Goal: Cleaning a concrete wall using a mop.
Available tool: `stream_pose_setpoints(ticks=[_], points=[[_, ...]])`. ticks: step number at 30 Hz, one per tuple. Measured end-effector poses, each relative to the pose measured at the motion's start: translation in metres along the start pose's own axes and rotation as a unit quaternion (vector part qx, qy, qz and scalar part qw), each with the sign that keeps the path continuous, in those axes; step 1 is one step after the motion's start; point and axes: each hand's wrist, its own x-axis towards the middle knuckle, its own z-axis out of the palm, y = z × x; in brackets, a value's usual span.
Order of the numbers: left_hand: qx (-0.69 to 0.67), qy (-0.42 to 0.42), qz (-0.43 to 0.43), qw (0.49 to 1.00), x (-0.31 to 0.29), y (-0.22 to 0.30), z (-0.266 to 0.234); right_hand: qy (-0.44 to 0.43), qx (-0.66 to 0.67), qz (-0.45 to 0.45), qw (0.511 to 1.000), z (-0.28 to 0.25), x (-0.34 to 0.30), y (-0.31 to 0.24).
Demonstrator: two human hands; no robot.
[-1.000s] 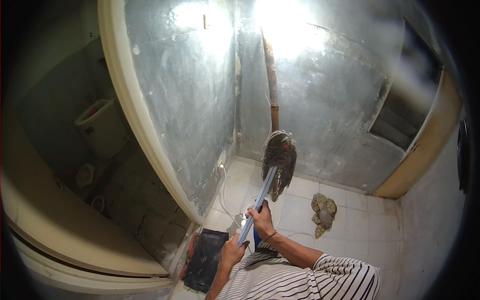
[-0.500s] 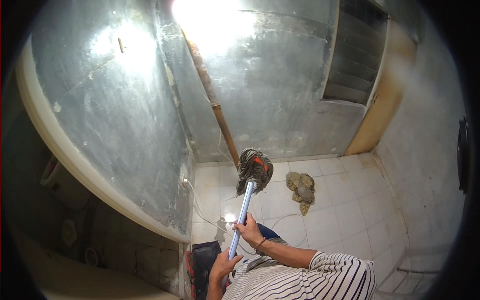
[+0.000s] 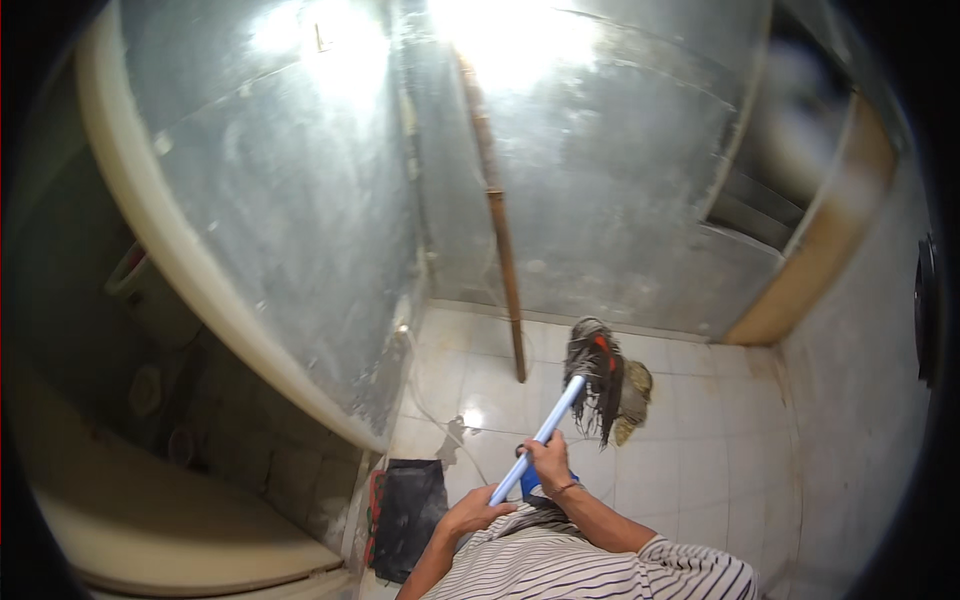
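Mop [image 3: 597, 385]: our left hand [image 3: 478, 512] and right hand [image 3: 548, 462] both closed round its blue handle [image 3: 540, 440], long axis running up-right, head beyond right hand.

Wall: grey rough metal-looking wall [image 3: 600, 200] at 12 o'clock, with bright glare on top.
Pole: brown thin wooden pole [image 3: 497, 215] leaning on the wall, its foot on the floor.
Floor: white square-tiled floor [image 3: 700, 440] at 5 o'clock.
Mat: dark rectangular mat [image 3: 410, 515] at 7 o'clock.
Rag: crumpled beige rag [image 3: 636, 392] on the tiles near the centre.
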Motion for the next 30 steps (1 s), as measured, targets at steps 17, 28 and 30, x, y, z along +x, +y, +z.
stream_pose_setpoints(ticks=[17,28,30], points=[[-0.183,-0.038,0.054,0.981,-0.03,-0.048,-0.004,-0.16,-0.004,0.082,0.984,0.021,-0.029,-0.024],[-0.131,0.137,0.015,0.982,-0.063,-0.1,-0.008,-0.266,-0.067,0.164,0.947,0.097,-0.024,0.003],[-0.122,0.167,0.007,0.978,-0.067,-0.099,-0.01,-0.321,-0.112,0.145,0.929,0.113,-0.012,0.015]])
